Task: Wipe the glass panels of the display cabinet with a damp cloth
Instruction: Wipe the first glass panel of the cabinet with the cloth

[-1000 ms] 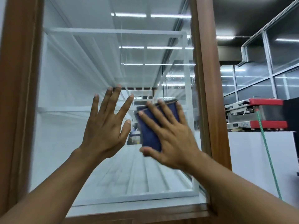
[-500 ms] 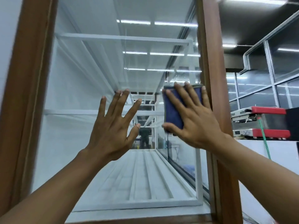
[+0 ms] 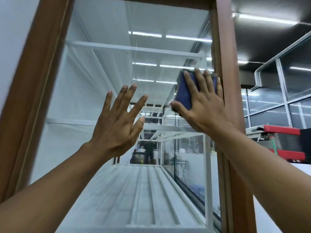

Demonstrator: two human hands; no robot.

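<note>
Cool, even light falls from fluorescent ceiling tubes [image 3: 265, 20] at the upper right, and their streaks glare across the glass panel [image 3: 117, 73] near top centre. The wooden frame [image 3: 225, 47] bows at the picture's edges from the wide lens. The right hand [image 3: 202, 105] looks slightly motion-smeared, the far background soft.

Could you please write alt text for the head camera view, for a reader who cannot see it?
A person's right hand presses a blue cloth flat against the glass panel of a wood-framed display cabinet, close to its right post. The left hand is spread open, fingers straight, to the left of the cloth; white shelves show behind the glass.
</note>
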